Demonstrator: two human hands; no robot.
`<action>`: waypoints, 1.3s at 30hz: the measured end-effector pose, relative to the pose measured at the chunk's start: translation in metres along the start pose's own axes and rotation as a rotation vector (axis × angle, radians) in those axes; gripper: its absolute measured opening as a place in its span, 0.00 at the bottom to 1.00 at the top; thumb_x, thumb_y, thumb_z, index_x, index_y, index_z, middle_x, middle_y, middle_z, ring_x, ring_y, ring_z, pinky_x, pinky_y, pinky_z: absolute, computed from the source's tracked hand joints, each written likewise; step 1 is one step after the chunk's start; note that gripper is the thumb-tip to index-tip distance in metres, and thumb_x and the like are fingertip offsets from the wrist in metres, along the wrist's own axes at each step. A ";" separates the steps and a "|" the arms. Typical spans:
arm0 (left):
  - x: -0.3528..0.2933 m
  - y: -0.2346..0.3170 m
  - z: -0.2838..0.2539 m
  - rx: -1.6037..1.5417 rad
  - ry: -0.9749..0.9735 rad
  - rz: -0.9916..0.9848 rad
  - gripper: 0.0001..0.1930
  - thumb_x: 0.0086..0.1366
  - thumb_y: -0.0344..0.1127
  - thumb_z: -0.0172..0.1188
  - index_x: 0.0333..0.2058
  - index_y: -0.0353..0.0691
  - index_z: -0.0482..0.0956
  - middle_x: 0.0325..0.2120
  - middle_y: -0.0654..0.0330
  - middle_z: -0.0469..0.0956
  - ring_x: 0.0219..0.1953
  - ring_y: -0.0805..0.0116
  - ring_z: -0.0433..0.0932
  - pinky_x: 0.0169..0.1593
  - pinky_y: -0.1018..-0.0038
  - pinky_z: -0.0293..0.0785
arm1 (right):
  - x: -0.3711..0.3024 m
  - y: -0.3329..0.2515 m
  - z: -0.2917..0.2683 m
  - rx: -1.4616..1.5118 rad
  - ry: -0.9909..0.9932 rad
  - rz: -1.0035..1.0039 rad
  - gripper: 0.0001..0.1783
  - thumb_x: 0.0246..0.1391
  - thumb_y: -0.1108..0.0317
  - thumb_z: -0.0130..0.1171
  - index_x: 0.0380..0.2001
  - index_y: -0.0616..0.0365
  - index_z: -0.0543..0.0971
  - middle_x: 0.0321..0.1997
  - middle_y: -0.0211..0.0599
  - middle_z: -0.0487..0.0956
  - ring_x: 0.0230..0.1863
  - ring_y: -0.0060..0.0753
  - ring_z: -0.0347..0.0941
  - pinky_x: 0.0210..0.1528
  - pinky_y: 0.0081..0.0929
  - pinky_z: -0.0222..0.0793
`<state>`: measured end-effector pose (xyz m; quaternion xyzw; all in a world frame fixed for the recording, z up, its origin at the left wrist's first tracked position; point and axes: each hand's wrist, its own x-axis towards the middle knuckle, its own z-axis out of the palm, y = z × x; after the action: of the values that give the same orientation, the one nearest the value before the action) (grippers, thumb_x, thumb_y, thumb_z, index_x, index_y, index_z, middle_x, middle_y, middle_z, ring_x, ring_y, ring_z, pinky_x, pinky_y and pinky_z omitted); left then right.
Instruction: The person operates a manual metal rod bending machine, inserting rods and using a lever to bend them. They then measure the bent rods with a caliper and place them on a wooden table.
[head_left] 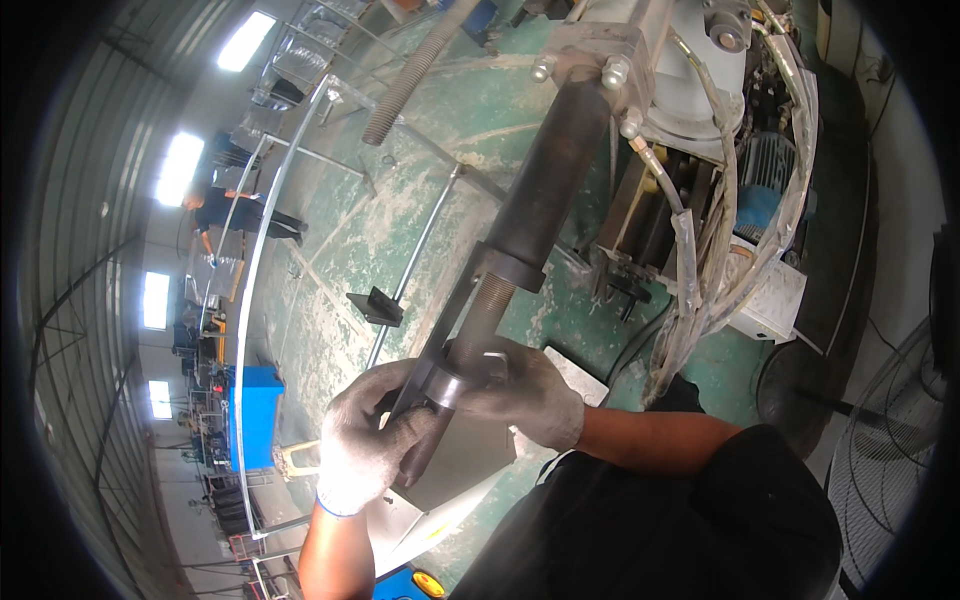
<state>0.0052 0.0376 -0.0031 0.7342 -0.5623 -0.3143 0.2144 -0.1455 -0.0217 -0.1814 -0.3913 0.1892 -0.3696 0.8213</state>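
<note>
A dark steel cylinder (555,175) slants down from the machine toward me, with a threaded rod (488,305) coming out of its lower end. Beside the rod runs a dark flat bar (436,335). Near the rod's end sits a shiny metal collar (445,386). My left hand (358,440), in a pale work glove, is closed around the collar's left side and the bar end, thumb across the front. From the right, my gloved right hand (530,395) wraps the collar's other side; its fingers are partly hidden behind the rod.
Hoses wrapped in clear plastic (690,290) and a blue motor (765,180) lie to the right. A long threaded rod (415,75) juts in at the top. Metal railing (262,240) curves along the left, near a blue cabinet (257,415). Another person (245,215) stands far left.
</note>
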 end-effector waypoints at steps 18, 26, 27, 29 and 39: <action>-0.006 -0.020 0.007 0.044 0.142 0.166 0.16 0.57 0.22 0.71 0.46 0.29 0.88 0.47 0.48 0.87 0.49 0.60 0.86 0.57 0.66 0.80 | -0.003 0.001 0.004 0.044 0.016 -0.060 0.46 0.49 0.51 0.83 0.61 0.71 0.73 0.52 0.45 0.85 0.54 0.32 0.81 0.58 0.33 0.76; -0.003 -0.018 0.006 0.059 0.118 0.165 0.16 0.59 0.22 0.71 0.47 0.28 0.86 0.46 0.49 0.87 0.49 0.60 0.86 0.58 0.66 0.80 | -0.003 -0.010 0.005 -0.226 0.103 -0.069 0.45 0.48 0.50 0.83 0.61 0.68 0.75 0.51 0.44 0.86 0.54 0.32 0.82 0.58 0.35 0.77; -0.003 -0.019 0.006 0.049 0.116 0.161 0.17 0.59 0.22 0.71 0.48 0.28 0.86 0.46 0.49 0.86 0.49 0.60 0.86 0.58 0.67 0.79 | -0.004 -0.011 0.006 -0.226 0.106 -0.071 0.45 0.48 0.51 0.83 0.61 0.67 0.75 0.51 0.43 0.86 0.54 0.32 0.82 0.58 0.36 0.77; -0.003 -0.023 0.005 0.029 0.112 0.152 0.17 0.59 0.22 0.70 0.49 0.28 0.86 0.46 0.50 0.86 0.50 0.61 0.86 0.58 0.67 0.79 | -0.004 -0.010 0.010 -0.225 0.113 -0.077 0.44 0.49 0.52 0.83 0.62 0.66 0.75 0.51 0.42 0.86 0.54 0.32 0.82 0.59 0.36 0.76; 0.000 -0.025 0.003 -0.020 0.071 0.076 0.19 0.60 0.22 0.70 0.51 0.28 0.85 0.48 0.50 0.85 0.51 0.62 0.84 0.59 0.68 0.79 | 0.008 0.001 -0.012 -0.024 -0.075 -0.137 0.45 0.49 0.52 0.84 0.63 0.66 0.76 0.50 0.42 0.85 0.52 0.29 0.82 0.58 0.32 0.77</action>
<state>0.0200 0.0449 -0.0216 0.7208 -0.5786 -0.2854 0.2532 -0.1465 -0.0334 -0.1896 -0.4265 0.1357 -0.4076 0.7960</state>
